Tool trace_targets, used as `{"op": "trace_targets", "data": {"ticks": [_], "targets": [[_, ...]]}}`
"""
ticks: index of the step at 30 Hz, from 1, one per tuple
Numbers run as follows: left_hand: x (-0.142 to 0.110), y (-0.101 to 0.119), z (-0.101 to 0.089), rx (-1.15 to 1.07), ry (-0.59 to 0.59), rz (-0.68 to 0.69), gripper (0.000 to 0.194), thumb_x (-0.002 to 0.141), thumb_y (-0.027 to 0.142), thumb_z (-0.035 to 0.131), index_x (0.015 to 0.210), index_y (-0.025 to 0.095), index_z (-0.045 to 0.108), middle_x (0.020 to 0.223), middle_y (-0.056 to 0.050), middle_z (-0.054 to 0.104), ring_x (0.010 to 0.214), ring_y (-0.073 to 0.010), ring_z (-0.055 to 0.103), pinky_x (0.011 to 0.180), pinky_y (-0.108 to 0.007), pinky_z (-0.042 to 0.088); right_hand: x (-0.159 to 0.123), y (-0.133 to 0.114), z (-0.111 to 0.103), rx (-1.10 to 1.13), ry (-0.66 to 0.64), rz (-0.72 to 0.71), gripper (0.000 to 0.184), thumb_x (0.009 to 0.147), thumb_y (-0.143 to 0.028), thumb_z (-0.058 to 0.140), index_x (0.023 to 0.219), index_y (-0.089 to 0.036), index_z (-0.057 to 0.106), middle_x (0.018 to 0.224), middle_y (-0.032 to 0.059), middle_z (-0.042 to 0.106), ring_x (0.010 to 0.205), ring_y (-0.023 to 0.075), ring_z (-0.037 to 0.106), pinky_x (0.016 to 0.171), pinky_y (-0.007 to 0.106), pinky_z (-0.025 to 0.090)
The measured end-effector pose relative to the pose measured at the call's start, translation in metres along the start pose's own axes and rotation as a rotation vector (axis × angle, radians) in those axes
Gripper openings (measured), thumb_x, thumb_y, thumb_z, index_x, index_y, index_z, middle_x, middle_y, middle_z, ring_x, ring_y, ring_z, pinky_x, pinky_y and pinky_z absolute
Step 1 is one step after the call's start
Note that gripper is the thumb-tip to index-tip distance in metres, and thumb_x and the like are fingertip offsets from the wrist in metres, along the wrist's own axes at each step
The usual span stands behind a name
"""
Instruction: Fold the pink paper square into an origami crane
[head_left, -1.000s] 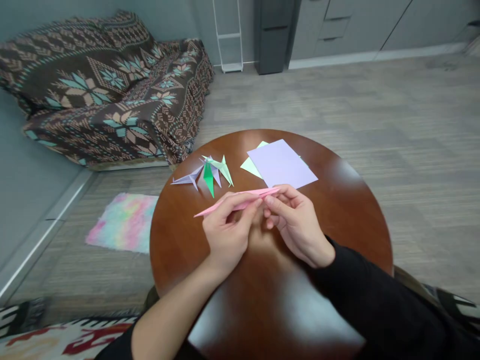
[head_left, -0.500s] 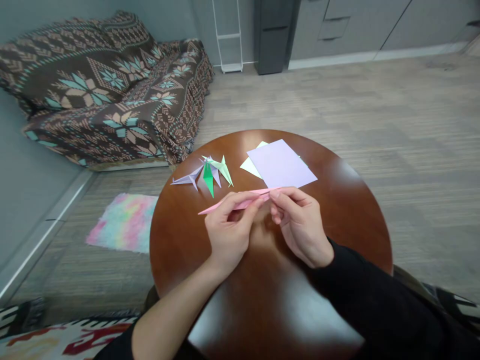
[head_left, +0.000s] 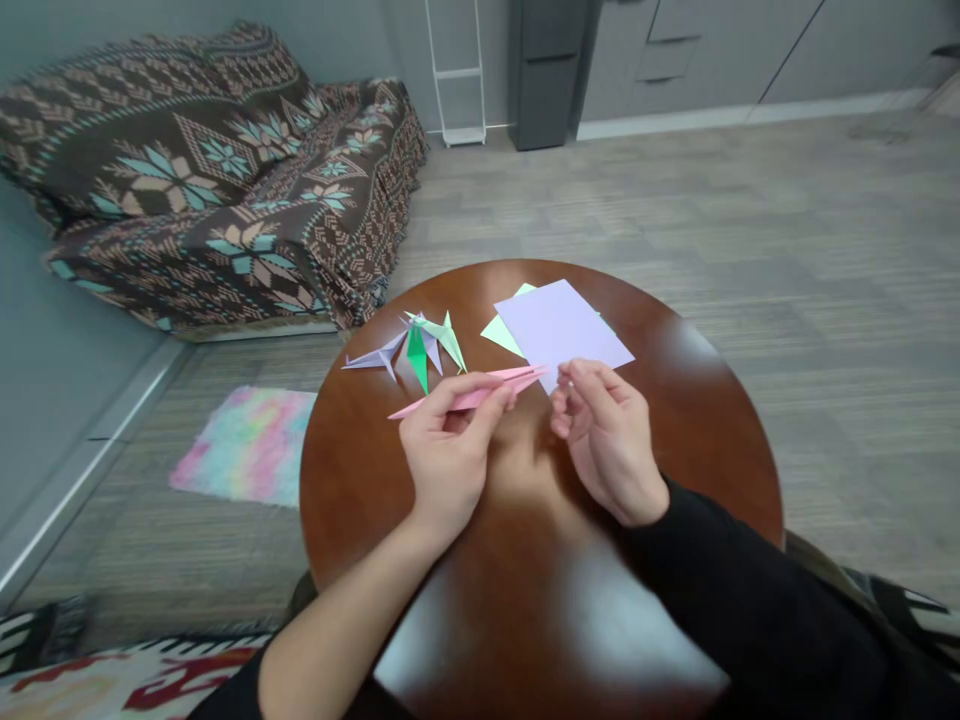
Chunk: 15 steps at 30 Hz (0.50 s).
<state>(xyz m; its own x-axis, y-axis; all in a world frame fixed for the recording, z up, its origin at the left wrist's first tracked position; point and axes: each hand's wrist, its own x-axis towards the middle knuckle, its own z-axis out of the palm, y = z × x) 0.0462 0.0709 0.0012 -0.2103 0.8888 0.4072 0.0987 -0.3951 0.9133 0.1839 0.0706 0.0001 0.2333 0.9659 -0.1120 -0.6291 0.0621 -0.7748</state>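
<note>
A narrow pink folded paper (head_left: 517,377) is pinched between the thumb and fingers of my left hand (head_left: 448,455), above the table. One thin point sticks out to the left of that hand; the other end, which looks split, points right. Just beyond the split end is my right hand (head_left: 611,440), apart from the paper. Its thumb and fingertips are curled together with nothing visible in them. Behind my hands lies a lilac paper sheet (head_left: 562,320), partly over a pale green sheet (head_left: 504,335).
Folded paper cranes stand at the table's left rear: a lilac one (head_left: 379,355), a green one (head_left: 417,352) and a pale green one (head_left: 448,340). The round brown table (head_left: 705,440) has a sofa (head_left: 247,210) beyond it and a fluffy rug (head_left: 247,445) at left.
My right hand has come off the pink paper and moved slightly right. My left hand has shifted a little left and up, still holding the paper.
</note>
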Motion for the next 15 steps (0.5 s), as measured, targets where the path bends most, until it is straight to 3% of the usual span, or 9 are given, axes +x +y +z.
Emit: {"op": "trace_targets", "data": {"ticks": [3,6,11,15], "targets": [[0.002,0.0,0.0,-0.024,-0.025,-0.027,0.007,0.082,0.019,0.083,0.088,0.019,0.079,0.083,-0.001,0.081,0.074,-0.0146,0.077,0.072,-0.023,0.061,-0.003,0.005,-0.002,-0.09,-0.18,0.06,0.016,0.077,-0.028,0.088,0.082,-0.018,0.077,0.066,-0.0013,0.068,0.051,0.008,0.057,0.04,0.016,0.048],[0.003,0.002,0.001,-0.047,-0.066,-0.048,0.005,0.081,0.017,0.083,0.085,0.019,0.08,0.083,-0.001,0.081,0.074,-0.0148,0.078,0.072,-0.022,0.061,-0.004,0.009,-0.005,-0.142,-0.259,-0.003,0.011,0.08,-0.025,0.085,0.083,-0.018,0.078,0.074,0.0013,0.074,0.051,0.0082,0.058,0.04,0.017,0.048],[0.003,0.003,0.001,-0.094,-0.138,-0.087,0.003,0.084,0.018,0.081,0.087,0.019,0.08,0.086,-0.002,0.082,0.075,-0.0142,0.078,0.074,-0.022,0.063,0.0,0.011,-0.01,-0.195,-0.236,-0.056,0.013,0.085,-0.025,0.082,0.078,-0.018,0.075,0.062,-0.0019,0.068,0.045,0.0072,0.052,0.039,0.018,0.041],[0.003,0.001,0.001,-0.177,-0.126,-0.17,0.012,0.084,0.022,0.082,0.094,0.018,0.076,0.091,-0.004,0.081,0.075,-0.0155,0.078,0.073,-0.024,0.065,0.001,0.01,-0.012,-0.202,-0.194,-0.114,0.021,0.086,-0.023,0.081,0.071,-0.019,0.067,0.055,-0.005,0.06,0.04,0.0065,0.048,0.037,0.019,0.034]]}}
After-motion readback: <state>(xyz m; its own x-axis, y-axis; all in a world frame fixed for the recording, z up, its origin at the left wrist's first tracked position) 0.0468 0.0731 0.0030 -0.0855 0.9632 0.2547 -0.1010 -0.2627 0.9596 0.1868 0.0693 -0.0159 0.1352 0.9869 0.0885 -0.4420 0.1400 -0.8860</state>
